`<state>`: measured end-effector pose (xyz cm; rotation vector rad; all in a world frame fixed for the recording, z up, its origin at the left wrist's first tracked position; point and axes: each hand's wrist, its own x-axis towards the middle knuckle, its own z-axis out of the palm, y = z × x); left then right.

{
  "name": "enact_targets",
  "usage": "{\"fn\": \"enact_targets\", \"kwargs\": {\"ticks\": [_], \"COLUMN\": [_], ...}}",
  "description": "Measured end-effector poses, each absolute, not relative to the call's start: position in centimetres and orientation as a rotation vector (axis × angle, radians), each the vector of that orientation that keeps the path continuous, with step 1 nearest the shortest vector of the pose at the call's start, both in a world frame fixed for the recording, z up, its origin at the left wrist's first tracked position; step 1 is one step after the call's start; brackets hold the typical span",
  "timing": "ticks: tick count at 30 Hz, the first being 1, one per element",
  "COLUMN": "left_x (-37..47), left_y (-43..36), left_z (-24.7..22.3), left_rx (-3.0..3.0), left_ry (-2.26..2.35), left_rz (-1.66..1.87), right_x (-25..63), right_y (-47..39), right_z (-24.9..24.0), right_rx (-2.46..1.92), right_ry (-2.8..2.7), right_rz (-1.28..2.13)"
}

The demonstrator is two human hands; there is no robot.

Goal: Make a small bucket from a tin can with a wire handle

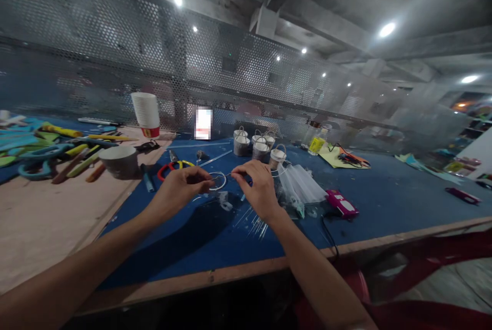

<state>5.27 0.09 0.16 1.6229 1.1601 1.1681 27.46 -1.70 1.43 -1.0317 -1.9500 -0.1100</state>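
Head camera: both bare hands work close together over the blue part of the bench (369,191), with a thin strand (227,174) between them. The left hand (188,184) has its thumb and forefinger pinched on one end of the strand; the right hand (258,186) pinches the other with its fingers. A white ring (225,181) shows at the left fingertips — whether they hold it too, I cannot tell.

Just beyond the right hand stand several small cups (260,151) with looped handles, grouped near each other. Scissors (171,167) with red and yellow handles lie just past the left hand, and a grey bowl (120,162) sits further left, near a tall stack of paper cups (146,112). A phone (203,123) with a bright, blurred screen stands at the back, in front of a perforated panel (238,63).

To the right of the right hand lies a clear plastic bag (303,184), with a magenta box (341,204) beside it. Thin clear sticks (258,225) are scattered below the right hand — nearer the front edge. A bottle (317,143) with a yellow label stands farther back on the right.
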Motion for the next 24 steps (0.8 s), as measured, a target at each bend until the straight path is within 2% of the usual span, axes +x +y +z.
{"fn": "enact_targets", "kwargs": {"ticks": [24], "left_x": [5.06], "left_y": [0.30], "left_z": [0.23], "left_rx": [1.533], "left_ry": [1.177], "left_rz": [1.112], "right_x": [27.18], "right_y": [-2.10], "right_z": [1.43], "right_rx": [-1.100], "right_ry": [-2.031], "right_rz": [-0.231]}}
